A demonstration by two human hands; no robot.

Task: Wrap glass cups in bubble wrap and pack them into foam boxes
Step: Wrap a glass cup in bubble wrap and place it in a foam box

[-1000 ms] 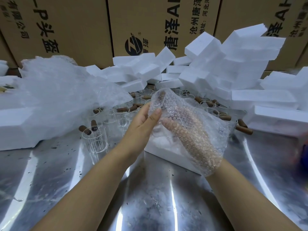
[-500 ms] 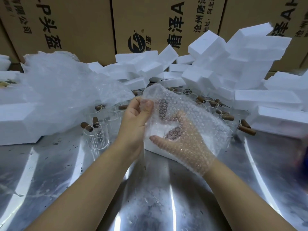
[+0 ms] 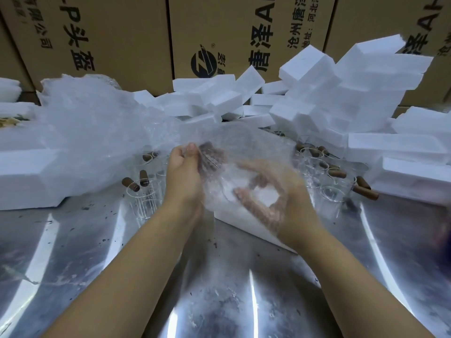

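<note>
Item, left: clear glass cups with brown cylindrical handles (image 3: 144, 198), upright on the shiny steel table (image 3: 73, 252), just beside our left hand (image 3: 185, 174), which pinches the clear bubble-wrap sheet (image 3: 244, 142). Our right hand (image 3: 273, 198) lies under that sheet, fingers curled (grip unclear, blurred). White foam box (image 3: 230, 219) sits beneath. We judge the left hand nearer a cup.

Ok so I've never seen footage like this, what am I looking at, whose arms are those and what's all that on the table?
No machine here: a person's bare arms, filmed from a camera on their head looking down. The left hand pinches a bubble wrap sheet; the right hand shows through it, fingers curled, too blurred to judge its grip. On the metal table stand glass cups among white foam boxes, with more wrap heaped left. Cardboard cartons line the back.
</note>
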